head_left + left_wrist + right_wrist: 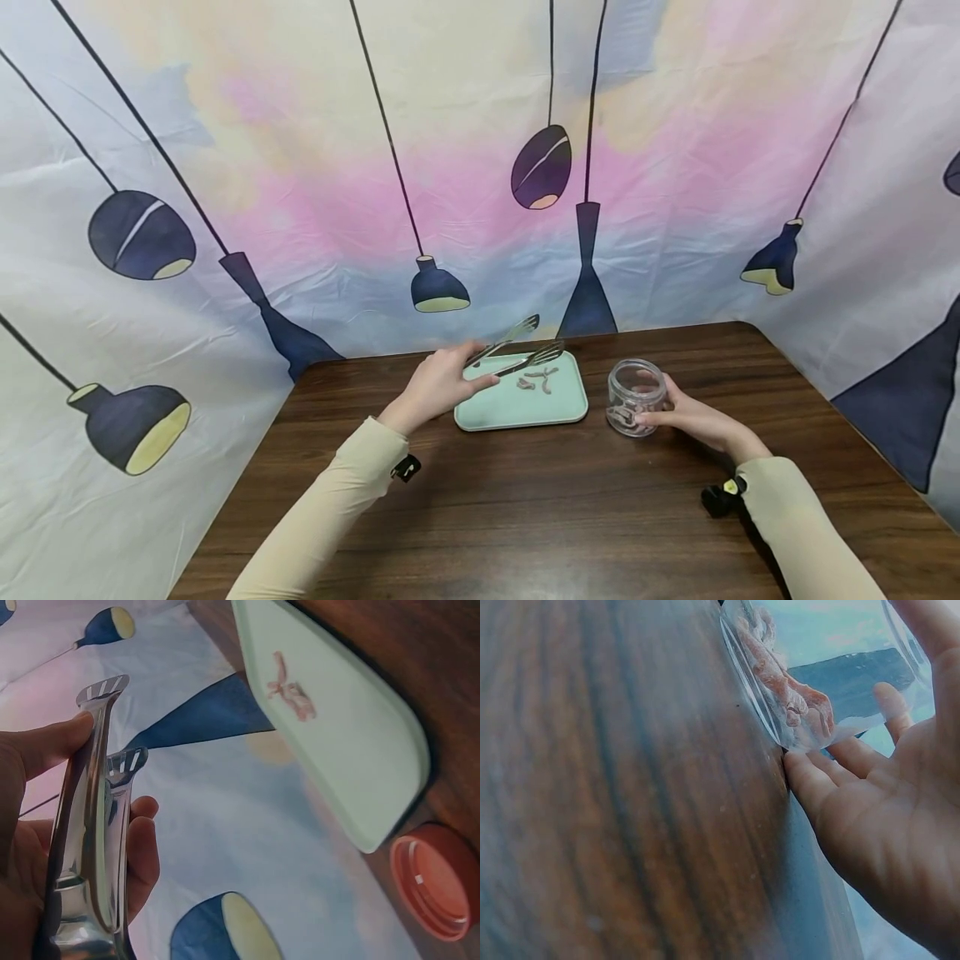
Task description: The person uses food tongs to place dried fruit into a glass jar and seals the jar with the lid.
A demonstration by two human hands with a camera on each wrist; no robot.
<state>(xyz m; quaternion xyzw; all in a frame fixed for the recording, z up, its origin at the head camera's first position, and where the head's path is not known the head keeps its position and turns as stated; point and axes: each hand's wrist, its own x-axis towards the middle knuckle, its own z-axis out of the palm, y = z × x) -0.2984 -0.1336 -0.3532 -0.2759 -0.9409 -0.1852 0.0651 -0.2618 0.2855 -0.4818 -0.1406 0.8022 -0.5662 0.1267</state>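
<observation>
My left hand [442, 382] holds a pair of metal tongs [75, 840] with slotted ends, thumb on one arm and fingers round the other. The tong ends stand apart over the far part of a pale green tray [491, 412], with nothing between them. On the tray lie several thin brownish-pink strips [546, 385], which look like dried meat. To the right of it, my right hand [697, 423] grips a clear, lidless jar [626, 400] from its right side, thumb in front. Similar strips [784, 686] lie at the bottom of the jar.
A red round lid [435, 881] lies beside the tray in the left wrist view; in the head view the left hand hides that spot. Everything rests on a dark wooden table [525, 508]. A cloth printed with lamps [480, 183] hangs behind the table's far edge.
</observation>
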